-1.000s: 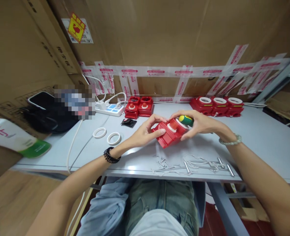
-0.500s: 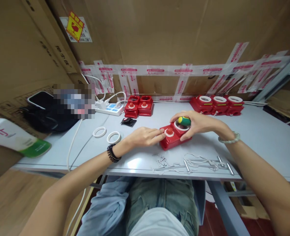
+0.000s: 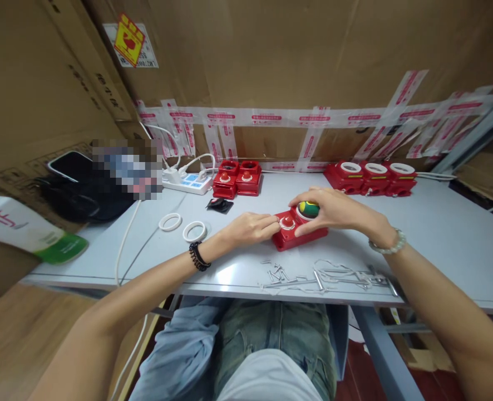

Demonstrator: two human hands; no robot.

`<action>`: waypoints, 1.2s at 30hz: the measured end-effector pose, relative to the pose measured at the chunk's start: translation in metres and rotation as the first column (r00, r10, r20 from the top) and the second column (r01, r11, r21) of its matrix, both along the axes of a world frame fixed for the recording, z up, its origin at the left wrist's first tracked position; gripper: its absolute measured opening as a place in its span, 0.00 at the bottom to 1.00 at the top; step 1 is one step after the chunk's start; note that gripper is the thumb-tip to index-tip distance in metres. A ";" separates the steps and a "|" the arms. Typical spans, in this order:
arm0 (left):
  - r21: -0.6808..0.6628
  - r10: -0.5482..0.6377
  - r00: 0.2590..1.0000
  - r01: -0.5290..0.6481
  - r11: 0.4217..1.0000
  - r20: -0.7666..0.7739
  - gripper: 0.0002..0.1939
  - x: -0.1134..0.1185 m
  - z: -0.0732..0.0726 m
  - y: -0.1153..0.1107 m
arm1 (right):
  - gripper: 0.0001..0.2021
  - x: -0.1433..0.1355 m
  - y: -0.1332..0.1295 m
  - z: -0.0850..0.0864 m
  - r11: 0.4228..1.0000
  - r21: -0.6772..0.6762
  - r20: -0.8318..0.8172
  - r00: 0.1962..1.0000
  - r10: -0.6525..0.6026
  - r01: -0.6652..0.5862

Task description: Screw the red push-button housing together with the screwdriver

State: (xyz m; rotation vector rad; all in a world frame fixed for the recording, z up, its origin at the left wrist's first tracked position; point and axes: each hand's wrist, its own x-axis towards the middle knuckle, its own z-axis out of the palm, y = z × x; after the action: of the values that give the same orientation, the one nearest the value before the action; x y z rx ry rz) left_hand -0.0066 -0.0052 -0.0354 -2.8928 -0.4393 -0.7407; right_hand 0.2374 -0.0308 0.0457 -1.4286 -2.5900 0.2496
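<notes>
A red device (image 3: 289,240) with a small red dome and a white ring lies on the table in front of me. My left hand (image 3: 255,227) pinches its left end between the fingers. Over its right part, my right hand (image 3: 328,209) is closed round a green and yellow screwdriver handle (image 3: 309,209), which stands over the round opening; the tool's tip is hidden. Loose screws (image 3: 277,273) and metal rods with white cord (image 3: 342,277) lie between the device and the table's front edge.
Two white rings (image 3: 170,221) lie left of my left hand, near a black piece (image 3: 220,205). Red devices (image 3: 246,178) stand by a power strip (image 3: 188,182); more red units (image 3: 374,178) stand back right. A tube (image 3: 29,228) and a phone (image 3: 71,167) are at left.
The right hand and the screwdriver handle have turned and tilted slightly, with the fingers shifted around it. The camera view has moved a little; the left hand stays at the device's left end.
</notes>
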 end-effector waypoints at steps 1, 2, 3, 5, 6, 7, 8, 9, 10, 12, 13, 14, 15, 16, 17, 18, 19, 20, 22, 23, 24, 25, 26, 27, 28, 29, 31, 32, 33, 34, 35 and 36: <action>-0.014 -0.004 1.000 0.004 1.000 0.008 0.14 -0.001 -0.001 0.000 | 0.34 -0.003 -0.001 0.000 1.000 0.027 -0.007 1.000 0.000 0.000; -0.028 -0.004 1.000 0.005 1.000 0.019 0.14 -0.002 -0.003 0.000 | 0.33 -0.005 -0.001 0.000 0.999 0.050 -0.010 1.000 0.006 -0.006; -0.042 -0.002 0.999 0.004 0.999 0.038 0.13 -0.003 -0.004 0.000 | 0.33 -0.008 -0.001 -0.001 0.998 0.068 -0.008 1.000 0.015 -0.015; -0.087 0.011 0.995 -0.003 0.996 0.101 0.11 -0.006 -0.005 0.000 | 0.30 -0.012 -0.002 -0.002 0.997 0.072 0.002 0.999 0.032 -0.032; -0.129 0.019 0.989 0.000 0.992 0.144 0.09 -0.007 -0.005 -0.001 | 0.29 -0.014 -0.002 -0.002 0.998 0.059 0.011 0.999 0.036 -0.036; -0.183 0.028 0.981 0.007 0.983 0.190 0.08 -0.007 -0.004 -0.002 | 0.28 -0.016 -0.003 -0.001 0.998 0.044 0.020 0.999 0.035 -0.036; -0.241 0.041 0.971 0.017 0.970 0.234 0.09 -0.007 -0.002 -0.004 | 0.27 -0.018 -0.003 -0.001 0.999 0.032 0.023 0.999 0.030 -0.031; -0.297 0.059 0.961 0.024 0.955 0.270 0.12 -0.005 0.000 -0.005 | 0.27 -0.019 -0.005 0.000 0.999 0.022 0.026 0.999 0.023 -0.023; -0.346 0.091 0.950 0.019 0.938 0.298 0.14 -0.003 0.002 -0.007 | 0.26 -0.020 -0.006 0.002 1.000 0.015 0.030 0.999 0.013 -0.014; -0.437 0.190 0.927 -0.031 0.899 0.325 0.22 0.003 0.005 -0.011 | 0.24 -0.022 -0.009 0.004 1.000 0.010 0.041 0.999 -0.008 0.008; -0.485 0.251 0.914 -0.071 0.872 0.318 0.28 0.007 0.006 -0.013 | 0.23 -0.023 -0.011 0.005 1.000 0.010 0.046 0.999 -0.019 0.019; -0.529 0.301 0.907 -0.108 0.842 0.294 0.33 0.010 0.006 -0.015 | 0.23 -0.023 -0.012 0.005 1.000 0.013 0.053 0.998 -0.027 0.026; -0.562 0.337 0.905 -0.142 0.815 0.260 0.37 0.013 0.007 -0.016 | 0.22 -0.024 -0.012 0.005 0.999 0.018 0.059 0.998 -0.033 0.032; -0.582 0.354 0.907 -0.166 0.796 0.226 0.38 0.015 0.006 -0.017 | 0.22 -0.024 -0.012 0.004 0.999 0.025 0.064 0.997 -0.034 0.032; -0.593 0.358 0.912 -0.179 0.785 0.199 0.37 0.016 0.006 -0.017 | 0.23 -0.023 -0.011 0.002 0.999 0.032 0.068 0.997 -0.033 0.031; -0.597 0.356 0.916 -0.184 0.781 0.184 0.36 0.017 0.006 -0.017 | 0.24 -0.022 -0.010 0.000 0.999 0.039 0.064 0.997 -0.031 0.028; -0.599 0.352 0.918 -0.180 0.780 0.182 0.36 0.017 0.005 -0.017 | 0.25 -0.021 -0.009 -0.002 0.999 0.045 0.052 0.998 -0.020 0.018; -0.602 0.349 0.918 -0.173 0.779 0.187 0.35 0.016 0.005 -0.016 | 0.26 -0.020 -0.008 -0.003 0.998 0.057 0.024 1.000 -0.003 0.001; -0.618 0.350 0.916 -0.160 0.770 0.198 0.35 0.013 0.005 -0.015 | 0.27 -0.017 -0.009 -0.003 0.993 0.112 -0.089 0.995 0.039 -0.029; -0.627 0.349 0.915 -0.153 0.763 0.201 0.35 0.011 0.005 -0.013 | 0.25 -0.017 -0.011 -0.001 0.987 0.161 -0.179 0.983 0.048 -0.019; -0.637 0.345 0.916 -0.143 0.757 0.204 0.35 0.010 0.005 -0.012 | 0.21 -0.017 -0.015 0.003 0.976 0.217 -0.287 0.957 0.046 0.018; -0.647 0.337 0.918 -0.129 0.752 0.208 0.35 0.008 0.005 -0.011 | 0.15 -0.018 -0.020 0.008 0.958 0.272 -0.412 0.910 0.033 0.088; -0.656 0.327 0.920 -0.111 0.746 0.217 0.35 0.007 0.004 -0.010 | 0.11 -0.019 -0.025 0.014 0.929 0.305 -0.552 0.834 -0.005 0.208; -0.665 0.317 0.921 -0.090 0.741 0.228 0.35 0.006 0.004 -0.009 | 0.09 -0.021 -0.031 0.020 0.894 0.321 -0.685 0.729 -0.009 0.312; -0.673 0.304 0.923 -0.069 0.736 0.238 0.35 0.006 0.003 -0.007 | 0.08 -0.024 -0.037 0.025 0.882 0.306 -0.786 0.618 0.022 0.359; -0.679 0.290 0.924 -0.049 0.732 0.247 0.35 0.005 0.002 -0.006 | 0.08 -0.027 -0.042 0.029 0.888 0.283 -0.857 0.511 0.065 0.362; -0.683 0.272 0.926 -0.023 0.730 0.260 0.35 0.004 0.000 -0.004 | 0.11 -0.032 -0.047 0.033 0.918 0.241 -0.921 0.373 0.113 0.315; -0.678 0.262 0.928 -0.014 0.735 0.264 0.35 0.004 -0.001 -0.003 | 0.14 -0.034 -0.048 0.031 0.940 0.202 -0.932 0.349 0.099 0.274; -0.671 0.250 0.930 -0.007 0.742 0.268 0.34 0.004 -0.001 -0.001 | 0.17 -0.036 -0.048 0.028 0.962 0.142 -0.936 0.347 0.055 0.233; -0.662 0.242 0.931 -0.001 0.750 0.273 0.34 0.004 -0.002 0.000 | 0.18 -0.038 -0.047 0.024 0.979 0.070 -0.932 0.361 -0.005 0.194; -0.653 0.234 0.932 0.005 0.757 0.278 0.33 0.004 -0.003 0.001 | 0.19 -0.040 -0.046 0.019 0.987 -0.018 -0.921 0.381 -0.078 0.159; -0.647 0.226 0.932 0.011 0.763 0.282 0.32 0.004 -0.003 0.001 | 0.18 -0.042 -0.045 0.013 0.987 -0.090 -0.908 0.396 -0.136 0.133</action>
State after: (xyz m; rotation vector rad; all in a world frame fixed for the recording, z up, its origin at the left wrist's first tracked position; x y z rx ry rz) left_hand -0.0029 -0.0038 -0.0385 -3.2899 -1.0949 -1.3121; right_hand 0.1954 -0.0757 0.0591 -1.0059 -1.5158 0.7692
